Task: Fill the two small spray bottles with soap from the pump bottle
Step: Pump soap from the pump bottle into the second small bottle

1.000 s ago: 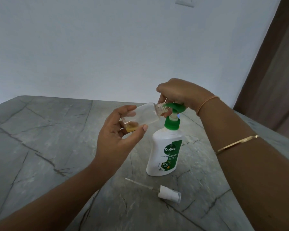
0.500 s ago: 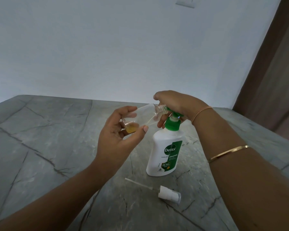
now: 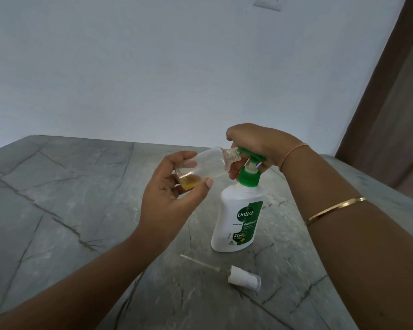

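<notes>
The left hand [image 3: 167, 198] curls its fingers round the small spray bottle [image 3: 205, 165]. The bottle lies nearly flat, open neck pointing right against the pump head [image 3: 248, 155], which the right hand [image 3: 260, 146] grips from above. The pump bottle [image 3: 239, 220] stands on the surface [image 3: 57, 198]. The head has risen since half a second ago.

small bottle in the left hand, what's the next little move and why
Probably press the pump head down with the right hand. The left hand holds the small bottle tilted with its open neck at the green spout, the pump's white stem shows raised, and only a little amber soap pools in the bottle's base.
</notes>
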The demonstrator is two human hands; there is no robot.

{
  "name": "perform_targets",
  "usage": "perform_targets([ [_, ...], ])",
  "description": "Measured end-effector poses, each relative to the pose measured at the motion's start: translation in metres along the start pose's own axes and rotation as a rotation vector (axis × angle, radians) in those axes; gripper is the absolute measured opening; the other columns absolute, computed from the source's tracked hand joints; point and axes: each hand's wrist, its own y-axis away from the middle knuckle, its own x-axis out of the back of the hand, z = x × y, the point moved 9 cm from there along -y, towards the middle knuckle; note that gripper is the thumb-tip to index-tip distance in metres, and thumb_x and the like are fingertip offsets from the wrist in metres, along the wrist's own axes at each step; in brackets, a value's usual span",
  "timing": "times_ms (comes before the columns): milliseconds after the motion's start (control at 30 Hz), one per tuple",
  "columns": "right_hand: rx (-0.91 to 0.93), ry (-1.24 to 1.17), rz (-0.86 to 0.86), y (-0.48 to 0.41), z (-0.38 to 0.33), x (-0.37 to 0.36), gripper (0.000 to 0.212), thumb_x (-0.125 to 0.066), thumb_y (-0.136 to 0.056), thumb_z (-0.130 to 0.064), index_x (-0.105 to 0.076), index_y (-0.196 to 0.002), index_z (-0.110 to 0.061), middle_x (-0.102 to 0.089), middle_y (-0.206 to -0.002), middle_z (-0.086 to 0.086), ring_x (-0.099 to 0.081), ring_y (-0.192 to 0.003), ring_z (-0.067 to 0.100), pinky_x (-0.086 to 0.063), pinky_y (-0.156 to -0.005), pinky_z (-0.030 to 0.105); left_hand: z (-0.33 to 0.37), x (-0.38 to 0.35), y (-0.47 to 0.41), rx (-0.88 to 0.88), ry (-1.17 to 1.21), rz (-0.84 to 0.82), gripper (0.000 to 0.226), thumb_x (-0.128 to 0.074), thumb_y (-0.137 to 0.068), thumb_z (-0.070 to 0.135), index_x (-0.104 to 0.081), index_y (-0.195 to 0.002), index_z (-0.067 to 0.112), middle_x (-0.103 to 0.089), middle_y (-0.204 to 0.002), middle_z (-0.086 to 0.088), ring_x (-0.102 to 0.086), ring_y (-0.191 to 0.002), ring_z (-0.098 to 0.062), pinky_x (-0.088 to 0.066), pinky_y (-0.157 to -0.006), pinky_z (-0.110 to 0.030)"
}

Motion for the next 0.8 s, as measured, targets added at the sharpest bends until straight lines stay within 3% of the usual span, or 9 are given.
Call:
perform_targets([
  [67,0.002,-0.025,-0.005,0.001,0.001,-0.004,0.050,-0.028,-0.084,-0.032,-0.070,-0.073,-0.006,-0.074,-0.070,0.008,-0.064,-0.085,0.030,-0.046,-0.060,0.029,0.000,0.000,0.000,-0.005,0.007,0.000,0.045,-0.072,-0.061,0.040,-0.057,-0.104,0.034,-0.063,-0.108,0.005,-0.067,-0.091,-0.019,-0.055,-0.070,-0.024],
  [233,-0.022,-0.019,-0.024,0.002,0.006,-0.010,0.046,-0.031,-0.081,-0.029,-0.069,-0.070,-0.005,-0.073,-0.085,0.014,-0.064,-0.089,0.031,-0.046,-0.059,0.026,0.000,0.000,0.000,-0.004,0.008,-0.002,0.046,-0.073,-0.063,0.037,-0.057,-0.105,0.033,-0.063,-0.110,0.003,-0.066,-0.095,-0.018,-0.054,-0.069,-0.022],
  [333,0.021,-0.026,0.015,0.002,0.001,-0.006,0.044,-0.032,-0.082,-0.028,-0.067,-0.069,-0.006,-0.073,-0.072,0.009,-0.065,-0.085,0.030,-0.046,-0.061,0.027,0.000,0.001,0.000,-0.004,0.002,0.003,0.042,-0.073,-0.065,0.030,-0.057,-0.104,0.033,-0.064,-0.109,0.004,-0.066,-0.093,-0.019,-0.054,-0.069,-0.023],
  [467,0.050,-0.012,0.069,0.006,-0.009,0.008,0.040,-0.030,-0.085,-0.026,-0.064,-0.078,-0.006,-0.071,-0.058,0.002,-0.062,-0.065,0.019,-0.043,-0.055,0.023,0.001,0.000,0.000,-0.007,-0.005,0.004,0.041,-0.075,-0.068,0.028,-0.056,-0.104,0.032,-0.064,-0.108,0.006,-0.067,-0.092,-0.016,-0.055,-0.067,-0.022],
  [600,0.016,0.023,0.073,0.006,-0.006,0.010,0.044,-0.031,-0.084,-0.027,-0.068,-0.075,-0.005,-0.072,-0.060,0.003,-0.058,-0.072,0.022,-0.043,-0.053,0.021,0.003,0.001,0.001,-0.011,-0.012,0.002,0.043,-0.072,-0.065,0.036,-0.056,-0.105,0.032,-0.063,-0.110,0.005,-0.066,-0.094,-0.015,-0.056,-0.069,-0.023],
  [800,0.035,-0.020,0.068,0.008,-0.002,0.000,0.041,-0.032,-0.082,-0.027,-0.066,-0.072,-0.005,-0.071,-0.061,0.004,-0.058,-0.070,0.023,-0.044,-0.059,0.026,0.003,0.001,0.001,-0.023,-0.022,0.012,0.040,-0.072,-0.068,0.026,-0.056,-0.105,0.030,-0.064,-0.107,0.007,-0.066,-0.093,-0.015,-0.056,-0.069,-0.024],
])
